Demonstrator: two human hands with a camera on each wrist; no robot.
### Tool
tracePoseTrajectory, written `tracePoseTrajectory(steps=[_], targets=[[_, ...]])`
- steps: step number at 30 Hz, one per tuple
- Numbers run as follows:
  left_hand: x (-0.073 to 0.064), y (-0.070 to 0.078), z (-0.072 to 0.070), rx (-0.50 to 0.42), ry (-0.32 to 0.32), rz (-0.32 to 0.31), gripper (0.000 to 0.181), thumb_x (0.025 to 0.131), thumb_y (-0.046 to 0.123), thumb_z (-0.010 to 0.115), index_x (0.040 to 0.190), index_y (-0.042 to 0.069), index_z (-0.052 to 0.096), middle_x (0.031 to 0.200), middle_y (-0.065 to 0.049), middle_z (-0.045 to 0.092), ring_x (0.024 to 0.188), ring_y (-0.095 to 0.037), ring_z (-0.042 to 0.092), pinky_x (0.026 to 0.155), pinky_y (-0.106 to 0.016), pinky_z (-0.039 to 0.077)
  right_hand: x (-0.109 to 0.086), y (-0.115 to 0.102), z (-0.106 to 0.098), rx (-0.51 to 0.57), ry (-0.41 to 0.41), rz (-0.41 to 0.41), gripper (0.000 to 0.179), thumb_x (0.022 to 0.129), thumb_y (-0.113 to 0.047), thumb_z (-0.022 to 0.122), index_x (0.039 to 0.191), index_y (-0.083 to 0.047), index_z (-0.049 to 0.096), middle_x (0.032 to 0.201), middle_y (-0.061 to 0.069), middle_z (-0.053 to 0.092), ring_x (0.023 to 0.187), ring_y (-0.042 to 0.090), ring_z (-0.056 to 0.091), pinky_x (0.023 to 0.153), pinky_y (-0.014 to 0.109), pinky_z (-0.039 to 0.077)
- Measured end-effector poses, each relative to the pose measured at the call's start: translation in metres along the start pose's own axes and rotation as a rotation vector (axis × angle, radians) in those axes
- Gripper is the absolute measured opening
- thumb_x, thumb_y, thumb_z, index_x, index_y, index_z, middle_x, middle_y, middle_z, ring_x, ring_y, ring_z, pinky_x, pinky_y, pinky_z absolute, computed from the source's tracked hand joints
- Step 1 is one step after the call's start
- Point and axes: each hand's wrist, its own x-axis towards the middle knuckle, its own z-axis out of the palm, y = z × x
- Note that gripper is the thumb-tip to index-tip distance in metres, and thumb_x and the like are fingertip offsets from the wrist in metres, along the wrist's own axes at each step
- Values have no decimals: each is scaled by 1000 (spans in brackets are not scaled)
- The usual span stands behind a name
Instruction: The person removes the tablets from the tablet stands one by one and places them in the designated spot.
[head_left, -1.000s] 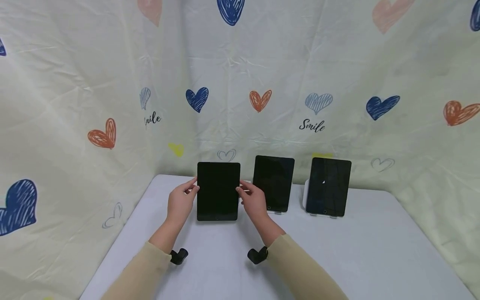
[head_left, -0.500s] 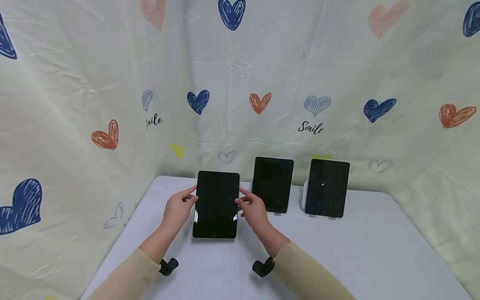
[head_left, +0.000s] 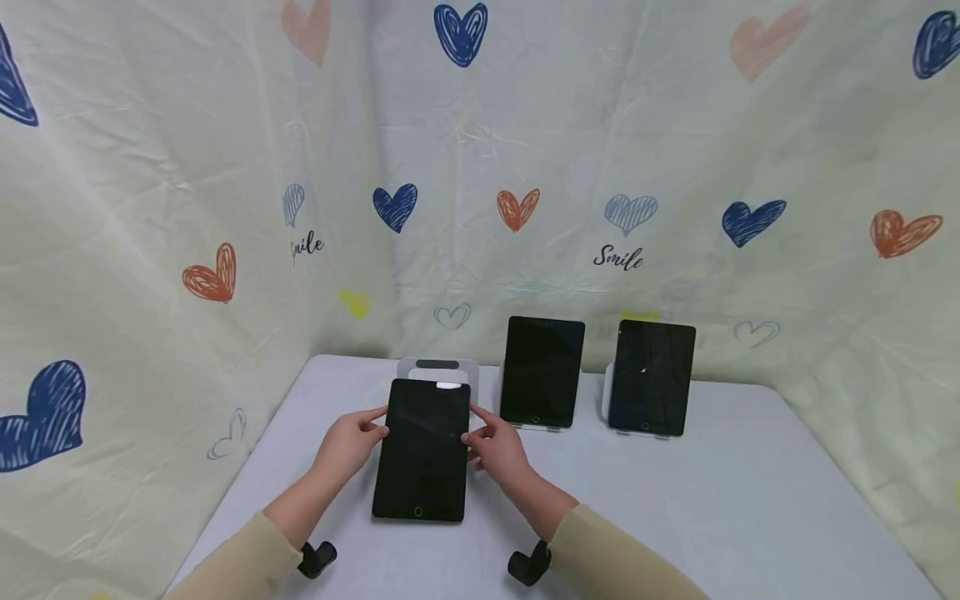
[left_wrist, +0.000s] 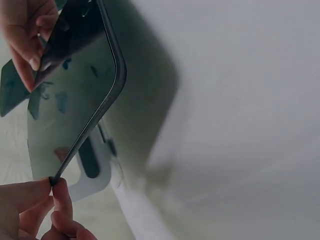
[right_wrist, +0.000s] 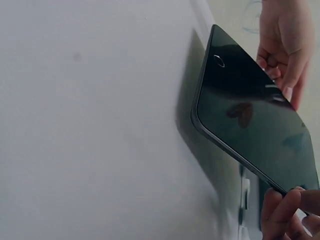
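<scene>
Head: tablet (head_left: 422,450), pinched between left hand (head_left: 348,448) and right hand (head_left: 497,450), has come lower and nearer, baring stand (head_left: 438,364) behind; probably now off it. Left wrist: near edge pinched. Right wrist: opposite edge pinched, tablet apparently above table (right_wrist: 85,125).

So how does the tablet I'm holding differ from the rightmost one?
Your left hand and right hand grip the held tablet; the rightmost tablet sits untouched on a white stand. The held tablet is closer to you than the rightmost tablet. Both look black, with round home buttons.
</scene>
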Motion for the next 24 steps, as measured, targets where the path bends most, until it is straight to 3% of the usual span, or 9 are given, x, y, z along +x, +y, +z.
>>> tracePoseTrajectory(steps=[8,12,19,24], targets=[[-7,-15,7,43,-50,-24,43,92,11,66,135,7,62,87,-4,66,68,-19,52,57,-31,44,-8,13,6,4,-34,36,58,92,-4,68,146,-11,50,77,8,63,59,17,59,55,29,52],[-8,-20,11,88,-69,-7,43,90,9,68,133,5,63,88,-4,68,69,-18,52,58,-31,44,-9,18,5,-19,-57,39,58,91,-3,69,146,-10,50,72,7,62,53,16,56,53,29,50],[-7,-28,16,138,-128,-39,39,88,9,71,127,2,67,81,-2,66,69,-17,53,61,-31,43,-16,23,7,-66,-98,67,57,89,-2,70,143,-3,52,69,9,64,51,16,59,50,29,52],[-8,-33,17,184,-162,-25,38,85,5,71,123,-1,68,75,-1,62,69,-16,52,64,-32,43,-19,23,8,-86,-133,112,57,88,-2,71,142,-2,51,73,10,67,52,17,62,51,28,52]])
